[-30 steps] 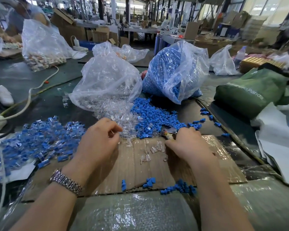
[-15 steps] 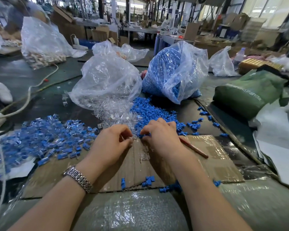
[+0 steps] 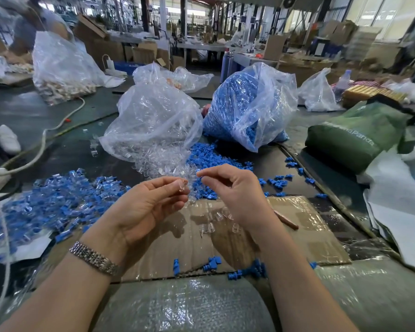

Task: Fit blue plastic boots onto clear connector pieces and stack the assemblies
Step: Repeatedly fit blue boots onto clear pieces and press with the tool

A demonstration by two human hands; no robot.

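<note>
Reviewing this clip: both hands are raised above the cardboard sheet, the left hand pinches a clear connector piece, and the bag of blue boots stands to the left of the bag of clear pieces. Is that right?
Not quite. In the head view the bag of blue boots stands to the right of the bag of clear pieces, not the left. The rest holds: both hands are above the cardboard sheet, and the left hand pinches a clear connector piece.

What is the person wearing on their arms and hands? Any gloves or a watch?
No gloves: both the left hand and the right hand are bare, and no sleeves show on the forearms. The left wrist has a silver metal link band, like a watch strap; no watch face shows. The right wrist has nothing on it.
</note>
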